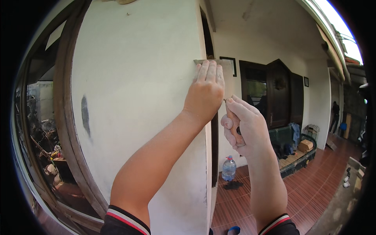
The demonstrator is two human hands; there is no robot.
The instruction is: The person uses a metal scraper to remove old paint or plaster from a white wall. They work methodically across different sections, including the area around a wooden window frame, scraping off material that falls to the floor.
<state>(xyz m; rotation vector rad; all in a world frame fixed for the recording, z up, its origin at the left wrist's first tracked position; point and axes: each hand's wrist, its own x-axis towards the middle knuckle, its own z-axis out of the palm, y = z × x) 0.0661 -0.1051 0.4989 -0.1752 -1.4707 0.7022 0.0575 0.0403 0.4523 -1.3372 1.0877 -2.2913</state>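
Note:
My right hand [254,126], coated in pale dust, grips the wooden handle [233,122] of a wide-bladed scraper. The thin metal blade [228,77] rises from the handle at the corner edge of a white wall [132,88]. Flat on the blade lies my left hand [207,86], with straight fingers pointing up and pressed to its face. Those fingers hide much of the blade, and its contact with the wall cannot be seen fully. A dark grey patch [85,114] marks the wall to the left.
Left of the wall stands a wood-framed glass window [66,102]. Behind my right arm are a dark doorway frame [215,147], a large water bottle [229,169] on red-brown tiles [305,182], and a bench [293,158] with a cardboard box [305,146]. A person [335,116] stands far right.

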